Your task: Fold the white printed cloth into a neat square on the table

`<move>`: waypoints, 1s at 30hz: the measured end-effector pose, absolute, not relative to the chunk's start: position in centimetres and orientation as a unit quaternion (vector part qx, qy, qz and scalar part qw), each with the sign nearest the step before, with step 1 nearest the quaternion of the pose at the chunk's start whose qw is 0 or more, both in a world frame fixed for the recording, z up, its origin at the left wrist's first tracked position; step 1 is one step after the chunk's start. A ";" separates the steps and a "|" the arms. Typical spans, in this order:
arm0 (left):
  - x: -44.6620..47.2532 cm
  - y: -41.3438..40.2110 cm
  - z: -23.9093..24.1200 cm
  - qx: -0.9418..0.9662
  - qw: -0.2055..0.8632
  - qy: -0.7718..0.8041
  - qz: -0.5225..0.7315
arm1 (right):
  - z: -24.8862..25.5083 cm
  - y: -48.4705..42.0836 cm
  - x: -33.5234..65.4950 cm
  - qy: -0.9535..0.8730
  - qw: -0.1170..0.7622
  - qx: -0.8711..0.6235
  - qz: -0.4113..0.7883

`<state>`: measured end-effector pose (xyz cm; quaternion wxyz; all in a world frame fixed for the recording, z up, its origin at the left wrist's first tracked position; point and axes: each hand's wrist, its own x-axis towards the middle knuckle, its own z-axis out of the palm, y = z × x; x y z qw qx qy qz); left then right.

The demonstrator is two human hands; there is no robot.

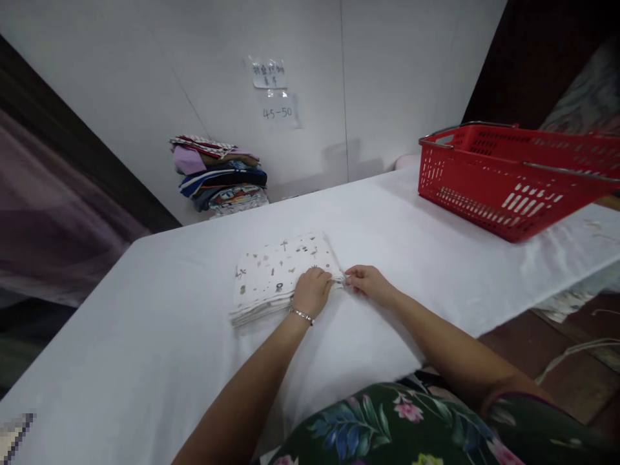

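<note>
A folded white cloth [271,268] with small scattered prints lies flat in several layers on the white-covered table [184,368]. At its near right corner, my left hand [311,294] has its fingers curled over the edge, the fingertips gripping the layers. Just to the right, my right hand [371,283] pinches the tip of the same corner between thumb and fingers. Only a short gap separates the two hands. A silver bracelet [302,316] circles my left wrist. Some of the layers under my left hand are hidden.
A red plastic basket [465,177] with metal handles stands at the table's right rear. Behind the table's back edge, a pile of folded fabrics [223,177] rests by the wall. Handwritten paper signs [270,75] hang above. Dark drapery [58,206] is at the left.
</note>
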<state>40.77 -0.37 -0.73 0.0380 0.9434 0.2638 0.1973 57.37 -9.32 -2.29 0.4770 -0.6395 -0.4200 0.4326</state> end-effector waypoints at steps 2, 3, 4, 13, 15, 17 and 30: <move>40.8 0.0 -0.6 0.929 0.078 0.292 0.214 | -2.6 -9.1 57.1 -0.449 0.469 -0.638 0.413; 40.7 0.1 -0.5 0.919 0.098 0.309 0.224 | -2.7 -8.9 56.9 -0.466 0.461 -0.642 0.398; 40.7 0.1 -0.4 0.911 0.115 0.323 0.230 | -2.8 -8.8 56.8 -0.481 0.452 -0.647 0.382; 40.6 -0.2 -0.2 0.916 0.103 0.304 0.241 | -2.4 -8.7 56.3 -0.488 0.382 -0.695 0.364; 40.7 -0.1 -0.3 0.910 0.120 0.314 0.244 | -2.3 -8.7 56.1 -0.505 0.372 -0.703 0.336; 40.8 0.1 -0.4 0.900 0.149 0.328 0.247 | -2.2 -8.7 55.8 -0.537 0.350 -0.710 0.293; 40.9 0.2 -0.1 0.886 0.192 0.338 0.252 | -3.0 -8.6 56.1 -0.614 0.285 -0.725 0.130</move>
